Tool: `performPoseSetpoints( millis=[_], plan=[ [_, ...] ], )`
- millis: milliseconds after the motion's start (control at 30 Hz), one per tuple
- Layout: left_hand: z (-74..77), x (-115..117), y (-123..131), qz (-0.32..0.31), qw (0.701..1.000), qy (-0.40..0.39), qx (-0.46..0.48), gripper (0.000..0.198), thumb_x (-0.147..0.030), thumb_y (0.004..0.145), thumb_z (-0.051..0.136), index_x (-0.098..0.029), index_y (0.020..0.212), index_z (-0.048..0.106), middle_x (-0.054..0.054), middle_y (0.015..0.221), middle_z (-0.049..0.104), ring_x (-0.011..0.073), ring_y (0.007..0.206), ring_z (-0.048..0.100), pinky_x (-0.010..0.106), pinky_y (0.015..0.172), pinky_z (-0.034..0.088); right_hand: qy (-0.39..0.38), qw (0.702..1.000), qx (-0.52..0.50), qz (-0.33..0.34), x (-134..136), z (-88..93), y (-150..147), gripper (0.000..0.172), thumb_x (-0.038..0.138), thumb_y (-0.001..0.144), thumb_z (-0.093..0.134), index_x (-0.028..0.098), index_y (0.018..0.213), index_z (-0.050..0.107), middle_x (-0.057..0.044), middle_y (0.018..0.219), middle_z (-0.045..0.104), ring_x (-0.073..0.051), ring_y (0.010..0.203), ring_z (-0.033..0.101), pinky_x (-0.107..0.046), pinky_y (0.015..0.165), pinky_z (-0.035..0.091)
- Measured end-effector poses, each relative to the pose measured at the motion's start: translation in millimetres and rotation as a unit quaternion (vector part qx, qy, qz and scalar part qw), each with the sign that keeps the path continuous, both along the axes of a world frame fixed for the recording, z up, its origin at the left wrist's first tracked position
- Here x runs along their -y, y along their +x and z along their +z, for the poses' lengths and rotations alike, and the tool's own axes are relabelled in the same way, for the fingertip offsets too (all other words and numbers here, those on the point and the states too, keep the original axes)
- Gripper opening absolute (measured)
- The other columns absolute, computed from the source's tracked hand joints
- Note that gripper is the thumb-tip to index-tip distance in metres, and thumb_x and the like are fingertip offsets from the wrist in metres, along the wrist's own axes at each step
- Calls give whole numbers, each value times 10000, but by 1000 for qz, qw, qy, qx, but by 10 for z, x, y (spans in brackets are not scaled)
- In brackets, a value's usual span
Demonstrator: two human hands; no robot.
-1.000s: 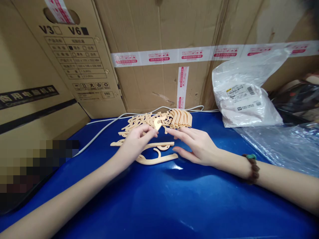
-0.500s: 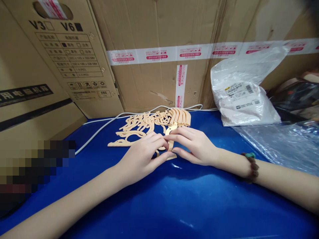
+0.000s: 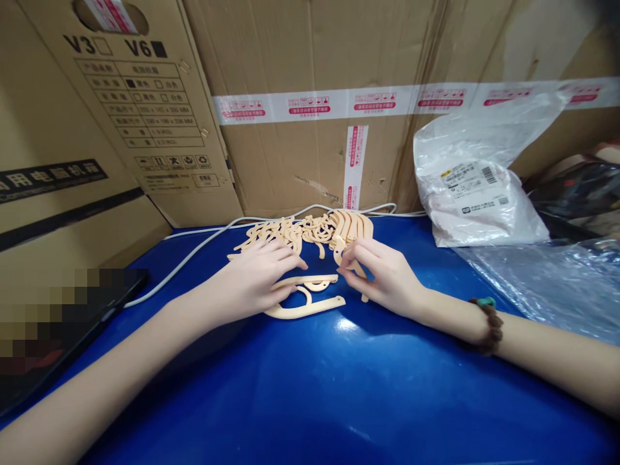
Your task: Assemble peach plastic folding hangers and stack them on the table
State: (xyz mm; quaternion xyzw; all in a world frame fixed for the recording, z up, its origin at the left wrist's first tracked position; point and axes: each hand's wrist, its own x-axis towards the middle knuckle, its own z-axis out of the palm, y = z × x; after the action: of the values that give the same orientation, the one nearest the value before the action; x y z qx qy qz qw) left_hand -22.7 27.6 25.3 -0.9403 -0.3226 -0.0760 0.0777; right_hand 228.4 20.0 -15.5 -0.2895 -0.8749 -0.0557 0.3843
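Observation:
My right hand [image 3: 385, 274] pinches a curved beige piece [image 3: 338, 254] that looks like part of a clothes hanger. Its narrow end comes out below the fingers. My left hand [image 3: 256, 274] has thumb and fingers apart, over the left ends of a flat beige piece [image 3: 320, 279] and a longer curved beige arm [image 3: 310, 311] on the blue table. Whether the left thumb touches them is hard to tell. Behind both hands lies a pile of similar beige pieces [image 3: 276, 234], with a neat stack of curved ones [image 3: 356, 225] at its right.
Cardboard boxes [image 3: 300, 58] wall off the back and left of the blue table [image 3: 310, 387]. A white cable [image 3: 194, 258] runs along the back. At right are a white plastic parcel bag [image 3: 479, 200] and clear plastic wrap [image 3: 547, 271]. A black flat object [image 3: 111, 323] lies at left.
My hands were together around a beige piece and have drawn apart. The left moved left; the right keeps hold of a piece. Two beige pieces between them now show more fully.

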Motion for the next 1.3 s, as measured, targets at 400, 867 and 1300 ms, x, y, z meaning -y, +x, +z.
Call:
performPoseSetpoints(
  millis=[400,867,1300],
  plan=[
    [-145,-33,71,20,997,68,-25,192,-274,940,459,-194,932,633,38,934,679,220,895,566,355,799,347,-91,990,91,62,-1,-21,2,56,211,893,537,195,910,486,-20,876,597,-136,779,567,-239,676,429],
    [-27,193,176,11,994,-64,84,187,-303,919,438,-233,1046,556,62,1101,604,223,1041,538,369,875,429,-55,998,6,-10,9,-28,12,56,191,878,507,193,922,472,-27,841,634,-134,702,585,-243,635,441],
    [-168,321,249,-30,977,-201,66,214,-382,970,397,-216,905,516,111,1475,360,254,1419,208,501,1108,298,-55,991,95,-83,82,263,-17,215,228,981,389,160,1133,525,-80,1036,716,-213,896,688,-297,706,510]
  ],
)
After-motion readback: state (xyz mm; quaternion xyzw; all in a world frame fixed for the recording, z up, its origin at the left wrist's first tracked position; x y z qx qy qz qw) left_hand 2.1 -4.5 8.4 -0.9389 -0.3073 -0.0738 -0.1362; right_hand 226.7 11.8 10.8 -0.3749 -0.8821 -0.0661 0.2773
